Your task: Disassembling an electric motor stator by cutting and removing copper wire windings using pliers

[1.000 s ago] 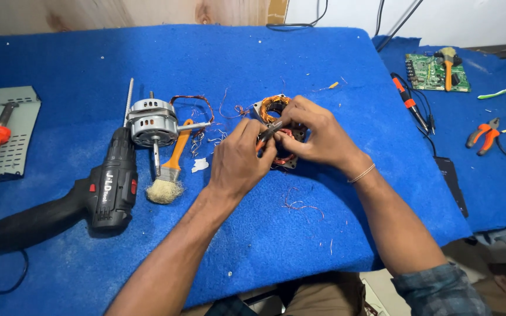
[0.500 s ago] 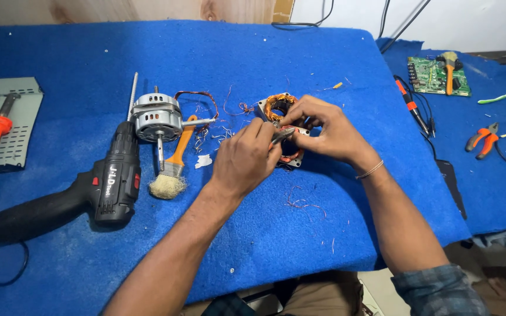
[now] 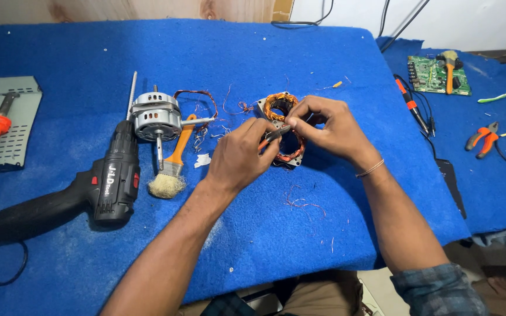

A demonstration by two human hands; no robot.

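The fingers [image 3: 265, 139] of the left hand [image 3: 242, 155] are closed on a small orange-handled tool [image 3: 270, 137], its metal tip pointing right into the motor stator [image 3: 285, 126]. The fingers [image 3: 303, 114] of the right hand [image 3: 332, 127] are pinched together over the stator's copper winding; whether they grip a strand of wire or only press on the coil cannot be told. Compared with a second ago both hands have barely shifted: the left has turned a little so the tool shows more plainly, and the stator lies in the same spot on the blue counter [image 3: 323, 52], near the middle and slightly right. The work reads as fine, slow picking at the winding, not yet a big pull.

Both wrists are bent inward so the knuckles nearly meet above the stator, forearms coming in from the near edge and forming a narrow V. A thin band sits on the right wrist.

Loose copper wire scraps [image 3: 300, 203] lie just near the hands. To the left are a brush [image 3: 171, 169], a fan motor [image 3: 154, 116] and a black cordless drill [image 3: 98, 187]. Far right lie orange pliers [image 3: 482, 139] and a green circuit board [image 3: 434, 75].
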